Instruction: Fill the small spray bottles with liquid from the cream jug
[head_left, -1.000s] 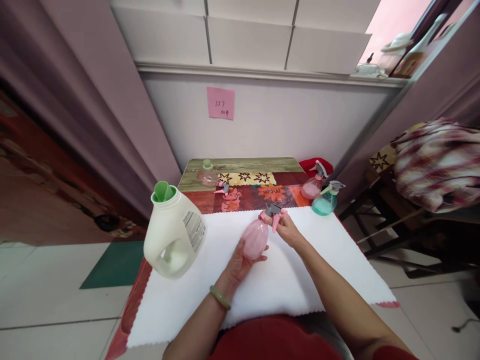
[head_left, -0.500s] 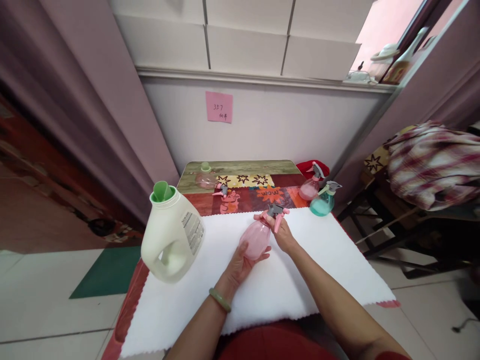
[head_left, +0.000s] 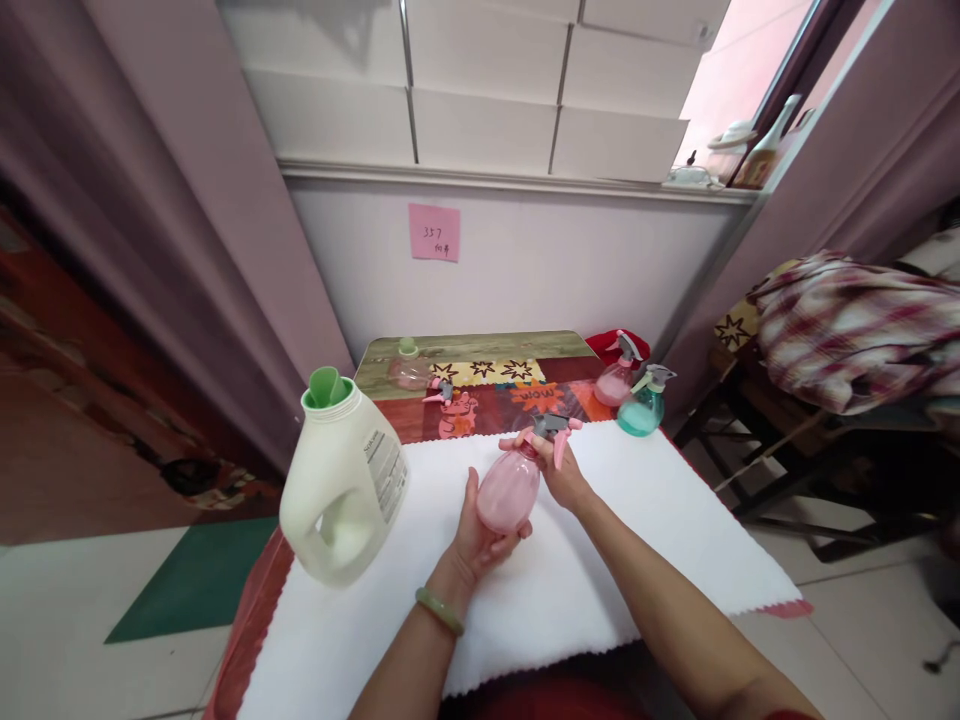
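left hand (head_left: 474, 540) cups pink bottle (head_left: 508, 494), right hand (head_left: 564, 480) grips neck (head_left: 529, 449); jug (head_left: 352, 450) left of bottle, cloth (head_left: 694, 530) beneath, wall (head_left: 540, 255) beyond.

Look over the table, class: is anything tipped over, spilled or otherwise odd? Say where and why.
Yes: at the far left of the table, a pink spray bottle lies on its side, while the pink bottle and teal bottle at far right stand upright. No spill shows.
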